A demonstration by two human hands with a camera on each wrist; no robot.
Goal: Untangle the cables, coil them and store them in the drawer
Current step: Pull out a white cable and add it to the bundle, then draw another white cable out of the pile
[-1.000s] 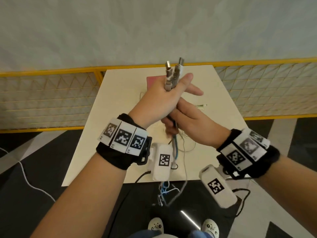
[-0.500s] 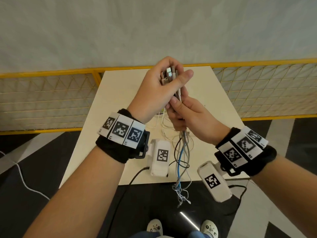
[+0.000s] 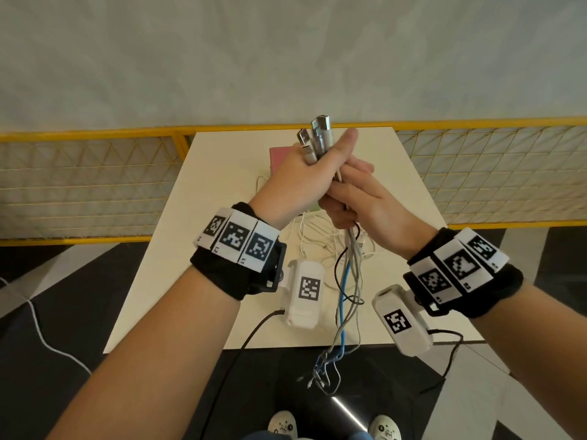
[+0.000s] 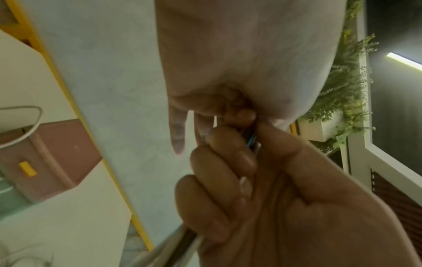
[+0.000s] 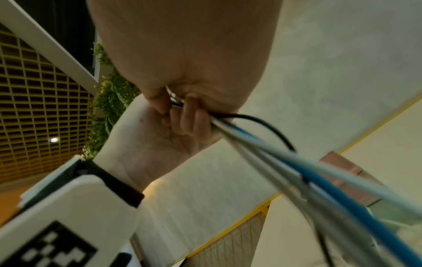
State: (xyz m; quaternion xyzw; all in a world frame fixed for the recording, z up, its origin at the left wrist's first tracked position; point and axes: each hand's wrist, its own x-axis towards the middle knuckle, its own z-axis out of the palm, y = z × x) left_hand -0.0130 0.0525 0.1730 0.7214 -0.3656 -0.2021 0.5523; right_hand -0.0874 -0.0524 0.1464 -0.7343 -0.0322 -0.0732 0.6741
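Note:
A bundle of grey, blue and black cables [image 3: 348,281] hangs between my two hands above the white table [image 3: 203,198]. My left hand [image 3: 305,176] grips the bundle near its top, with several metal plugs [image 3: 317,138] sticking up past the thumb. Just below, my right hand [image 3: 355,198] holds the same cables [image 5: 285,162], fingers curled round them. The loose ends [image 3: 320,369] dangle past the table's near edge. More thin white cables [image 3: 314,236] lie on the table. A pink drawer box [image 4: 52,159] stands at the table's far side, partly hidden behind my hands in the head view.
A yellow-framed mesh fence [image 3: 89,179] runs behind and beside the table, with a pale wall [image 3: 286,58] beyond. The floor is dark with grey stripes; a white cord [image 3: 41,335] lies on it at the left. My shoes [image 3: 282,425] are below.
My left hand slid down the bundle, so the plugs stick out above the thumb again. My right hand stays just below it and the dangling ends hang lower.

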